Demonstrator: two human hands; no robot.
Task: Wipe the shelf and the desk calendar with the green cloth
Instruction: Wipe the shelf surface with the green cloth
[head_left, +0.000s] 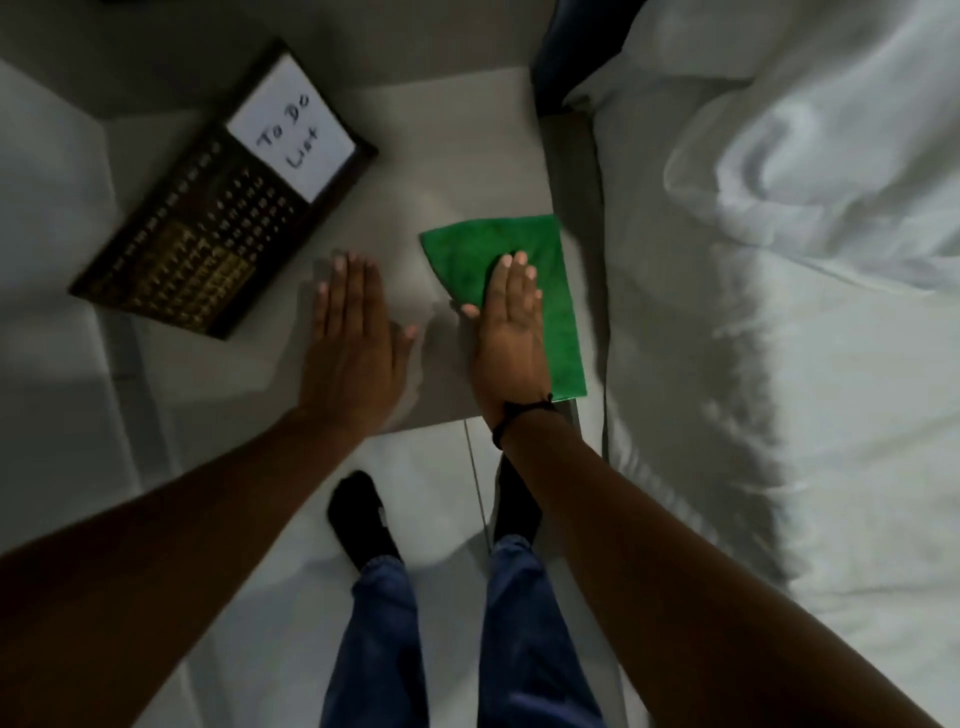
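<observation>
green cloth (524, 280) is lying flat on the pale shelf (415, 208), and we are pressing our right hand (511, 332) down on its left half, fingers straight and held together, thumb (470, 310) sticking out past the cloth's left edge onto the bare surface. nothing is being pinched; the palm is simply lying open on the fabric. the cloth is reaching beyond our fingertips and running back along the right side of the palm to the shelf's near edge. we are wearing a dark band (519, 415) at that wrist. our left hand (353, 338) is resting flat just left of the right one, fingers extended and close together, touching only the shelf. the desk calendar (218, 208), dark-framed with a white "to do list" card (291, 135), is lying up and left of the left hand's fingertips, apart from them. white bedding (779, 260) is lying to the right of the cloth.
</observation>
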